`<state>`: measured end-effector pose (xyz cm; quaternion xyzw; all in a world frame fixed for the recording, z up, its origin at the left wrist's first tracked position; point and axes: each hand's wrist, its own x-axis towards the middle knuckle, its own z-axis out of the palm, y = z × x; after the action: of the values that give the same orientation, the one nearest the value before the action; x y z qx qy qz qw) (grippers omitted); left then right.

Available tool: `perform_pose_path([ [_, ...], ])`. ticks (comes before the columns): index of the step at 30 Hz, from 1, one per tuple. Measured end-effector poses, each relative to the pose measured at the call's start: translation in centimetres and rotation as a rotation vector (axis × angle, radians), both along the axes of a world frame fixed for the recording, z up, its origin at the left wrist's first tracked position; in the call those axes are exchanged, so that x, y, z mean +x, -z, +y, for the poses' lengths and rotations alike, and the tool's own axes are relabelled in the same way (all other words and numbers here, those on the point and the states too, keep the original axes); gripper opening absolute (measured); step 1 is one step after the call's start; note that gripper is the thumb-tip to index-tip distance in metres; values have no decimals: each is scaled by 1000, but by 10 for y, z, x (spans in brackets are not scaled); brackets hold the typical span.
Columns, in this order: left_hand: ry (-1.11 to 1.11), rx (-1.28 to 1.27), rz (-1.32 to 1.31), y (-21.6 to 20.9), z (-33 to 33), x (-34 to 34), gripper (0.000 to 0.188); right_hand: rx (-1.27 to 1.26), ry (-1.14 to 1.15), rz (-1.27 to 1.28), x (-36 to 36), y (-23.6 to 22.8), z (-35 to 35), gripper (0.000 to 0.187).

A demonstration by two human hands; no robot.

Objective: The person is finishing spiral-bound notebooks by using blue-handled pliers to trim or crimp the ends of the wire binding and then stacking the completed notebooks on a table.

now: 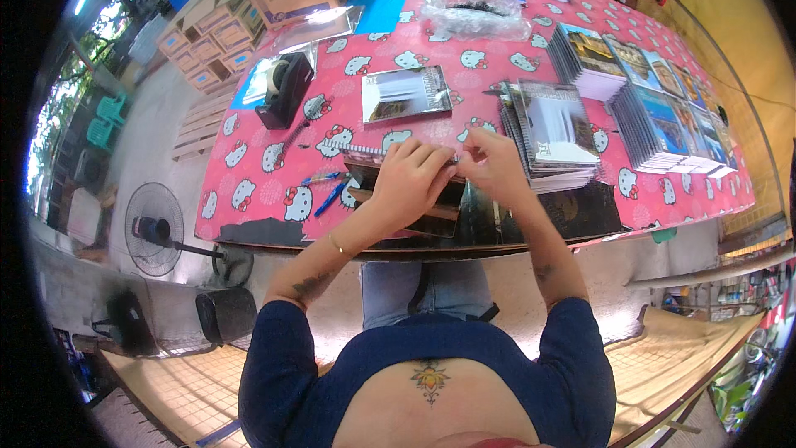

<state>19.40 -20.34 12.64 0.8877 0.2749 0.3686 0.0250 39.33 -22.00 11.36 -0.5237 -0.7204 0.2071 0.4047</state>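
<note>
Left hand (410, 174), right hand (493, 162): fingers pinching glossy dark spiral-bound notebook (414, 199) on pink patterned tablecloth (249, 174).

bright daylight from upper left; glare on plastic sleeves; fisheye-bent, dark rim.

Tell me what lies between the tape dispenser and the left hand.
Head view: two blue pens on the pink tablecloth, between the tape dispenser and the left hand.

Pink cartoon-cat cloth covers the tabletop (249, 174). Concrete floor (149, 149) on the left with a standing fan (153, 228), stacked cardboard boxes (207, 41) and green plastic chairs (106, 120). Daylight pours in from that side; yellow wall (746, 25) on the right.
</note>
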Motion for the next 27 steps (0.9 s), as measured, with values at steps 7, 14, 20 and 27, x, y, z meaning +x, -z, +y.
perform_pose_path([
  [7,404,-91,-277,-77,13,-8,25,229,-59,451,-19,-22,-30,26],
  [14,-35,-158,1,32,196,-77,30,489,412,-107,67,-55,-49,45],
  [20,42,67,314,116,202,-78,33,171,386,-651,126,27,-41,60],
  [27,-52,194,201,-54,134,-55,22,321,230,81,35,-2,-22,76],
])
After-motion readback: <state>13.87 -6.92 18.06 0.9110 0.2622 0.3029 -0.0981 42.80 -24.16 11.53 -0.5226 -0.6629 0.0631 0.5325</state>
